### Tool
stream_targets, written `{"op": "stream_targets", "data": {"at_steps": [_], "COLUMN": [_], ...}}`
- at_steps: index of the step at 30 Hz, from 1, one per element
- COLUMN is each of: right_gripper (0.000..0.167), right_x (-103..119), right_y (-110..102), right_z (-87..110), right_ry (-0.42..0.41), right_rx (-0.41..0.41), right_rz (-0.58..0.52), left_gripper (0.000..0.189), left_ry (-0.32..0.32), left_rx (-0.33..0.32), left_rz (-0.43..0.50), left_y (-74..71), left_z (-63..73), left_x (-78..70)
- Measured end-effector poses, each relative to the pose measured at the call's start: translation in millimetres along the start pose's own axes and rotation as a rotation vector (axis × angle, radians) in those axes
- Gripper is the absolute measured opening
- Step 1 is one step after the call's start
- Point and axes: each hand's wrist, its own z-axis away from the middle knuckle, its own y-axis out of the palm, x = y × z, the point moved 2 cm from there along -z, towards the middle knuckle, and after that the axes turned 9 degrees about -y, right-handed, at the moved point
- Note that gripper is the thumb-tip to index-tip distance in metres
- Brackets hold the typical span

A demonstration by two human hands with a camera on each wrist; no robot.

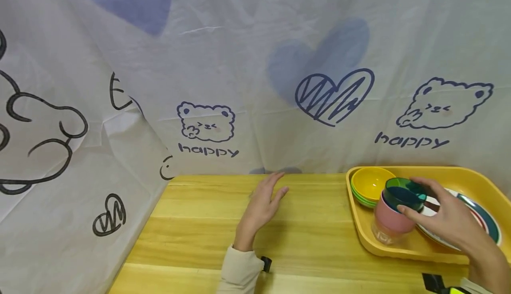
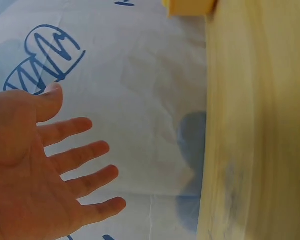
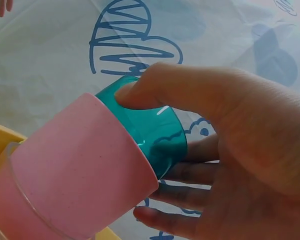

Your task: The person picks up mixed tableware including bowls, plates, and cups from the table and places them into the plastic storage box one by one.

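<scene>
On the right in the head view, my right hand (image 1: 455, 214) grips a see-through teal cup (image 1: 405, 196) by its upper part, thumb on one side and fingers on the other. The teal cup sits inside a pink cup (image 3: 75, 165), which in turn sits in a clear cup (image 1: 385, 234). This stack is over the yellow tray (image 1: 361, 232). My left hand (image 1: 261, 205) hovers above the wooden table with its fingers spread and holds nothing; the left wrist view shows its palm (image 2: 30, 165).
Yellow and green bowls (image 1: 371, 183) are nested in the tray's back left corner. Plates (image 1: 485, 209) with a dark green rim lie in its right part, partly behind my right hand. A printed cloth (image 1: 247, 63) hangs behind the wooden table (image 1: 191, 227).
</scene>
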Motion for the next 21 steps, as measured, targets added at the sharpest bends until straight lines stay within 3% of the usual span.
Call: {"op": "stream_targets", "data": {"at_steps": [8,16,21], "right_gripper": [0.099,0.105,0.107], "right_x": [0.5,0.4,4.8], "right_y": [7.0,5.0,4.4], "right_z": [-4.5,-4.5,-3.1], "right_ry": [0.006,0.019,0.008], "right_rx": [0.103,0.132,0.053], "right_rz": [-0.052,-0.042,-0.051], "left_gripper": [0.049,0.053,0.050], "left_ry": [0.017,-0.050,-0.055], "left_rx": [-0.056,-0.054,-0.082], "left_rz": [-0.135,-0.252,-0.289], "left_y": [-6.3,-17.7,-25.1], "left_z": [6.2,16.5,23.7], "left_x": [20.9,39.4,52.3]}}
